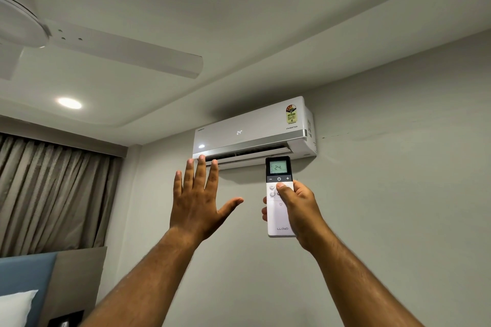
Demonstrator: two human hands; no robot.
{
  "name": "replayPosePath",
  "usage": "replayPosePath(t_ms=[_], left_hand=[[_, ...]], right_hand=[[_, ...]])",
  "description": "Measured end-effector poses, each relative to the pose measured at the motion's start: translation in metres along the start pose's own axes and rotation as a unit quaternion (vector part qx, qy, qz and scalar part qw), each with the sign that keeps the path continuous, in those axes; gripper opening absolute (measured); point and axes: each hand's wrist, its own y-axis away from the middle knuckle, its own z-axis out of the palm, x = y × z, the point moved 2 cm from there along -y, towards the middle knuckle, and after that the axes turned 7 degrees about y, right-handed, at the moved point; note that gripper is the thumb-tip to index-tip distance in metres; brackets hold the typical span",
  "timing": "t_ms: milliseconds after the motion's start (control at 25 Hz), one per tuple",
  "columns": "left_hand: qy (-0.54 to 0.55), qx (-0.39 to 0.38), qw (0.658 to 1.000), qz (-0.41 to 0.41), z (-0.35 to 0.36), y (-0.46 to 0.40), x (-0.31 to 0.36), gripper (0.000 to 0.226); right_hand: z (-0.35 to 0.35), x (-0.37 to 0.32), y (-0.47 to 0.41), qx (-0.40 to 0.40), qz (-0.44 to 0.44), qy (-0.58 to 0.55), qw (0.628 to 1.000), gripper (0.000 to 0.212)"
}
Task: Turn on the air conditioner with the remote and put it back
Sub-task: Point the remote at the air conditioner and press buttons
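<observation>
A white split air conditioner hangs high on the wall, its front panel showing 24 and its lower flap partly open. My right hand holds a white remote upright, pointed up at the unit; the thumb rests on the buttons just below the power key, and the remote's screen reads 24. My left hand is raised beside it, palm toward the unit, fingers spread, fingertips just under the flap, holding nothing.
A white ceiling fan sits at the upper left, with a lit recessed light below it. Brown curtains cover the left wall. A blue headboard and a white pillow show at the bottom left.
</observation>
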Motion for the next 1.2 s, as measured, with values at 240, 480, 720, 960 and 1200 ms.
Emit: replayPosePath(t_ms=[240,480,720,960,1200], left_hand=[[-0.009,0.006,1.000,0.000,0.000,0.000,-0.001,0.100],[-0.015,0.004,1.000,0.001,0.002,0.001,-0.002,0.100],[-0.012,0.003,1.000,-0.006,0.004,0.001,-0.004,0.100],[-0.011,-0.004,1.000,-0.004,0.010,0.007,-0.002,0.098],[-0.017,-0.002,1.000,-0.001,0.011,0.005,-0.005,0.098]], right_hand=[[0.000,0.000,0.000,-0.005,-0.004,-0.012,1.000,0.012],[-0.001,0.001,-0.001,-0.006,-0.004,-0.006,1.000,0.014],[-0.003,0.003,-0.002,0.000,0.000,-0.006,1.000,0.021],[-0.006,0.006,-0.001,0.002,0.007,0.009,1.000,0.020],[-0.005,0.008,-0.002,0.003,0.011,0.002,1.000,0.016]])
